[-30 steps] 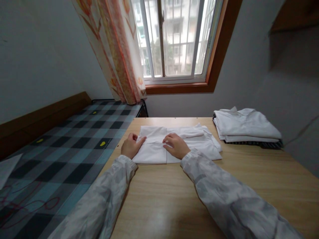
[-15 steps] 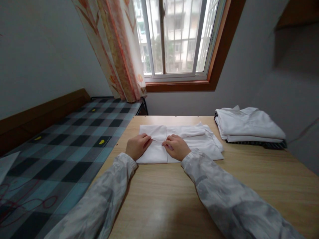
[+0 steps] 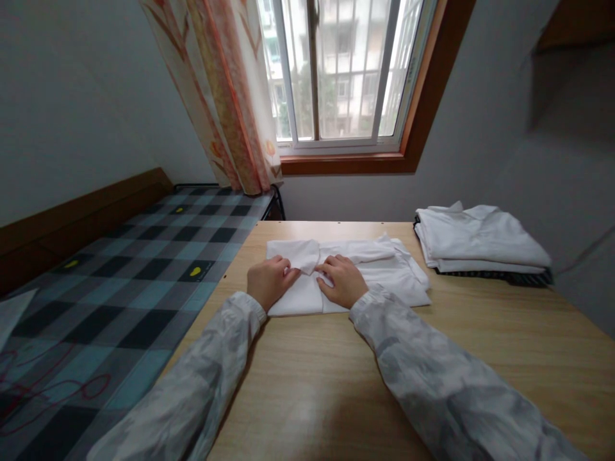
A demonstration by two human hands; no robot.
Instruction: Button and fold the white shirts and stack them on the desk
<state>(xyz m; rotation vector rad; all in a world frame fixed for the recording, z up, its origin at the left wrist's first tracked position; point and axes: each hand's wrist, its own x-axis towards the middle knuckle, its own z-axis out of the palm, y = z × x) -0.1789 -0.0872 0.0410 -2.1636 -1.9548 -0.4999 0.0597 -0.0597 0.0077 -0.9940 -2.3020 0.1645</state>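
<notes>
A white garment (image 3: 298, 298), partly folded, lies flat on the wooden table (image 3: 307, 378) in front of me. My left hand (image 3: 273, 280) is closed on its left part, with the thumb pointing right along a turned-over flap. My right hand (image 3: 342, 280) rests on the cloth just right of a vertical fold edge. Its fingertips touch the flap's corner, while a gap shows between thumb and index finger. Loose, wrinkled cloth spreads to the right of that hand. The undersides of both hands are hidden.
A stack of folded clothes (image 3: 480, 240), white on top and dark below, sits at the table's back right. Left of the table is a bed with a checked cover (image 3: 158, 269), bearing a red cord (image 3: 91, 387). A curtain (image 3: 230, 96) hangs beside the window (image 3: 341, 77).
My left hand has shifted slightly right, drawing cloth toward the fold edge. The right hand's thumb and index finger have parted a little more. The view has moved slightly.
</notes>
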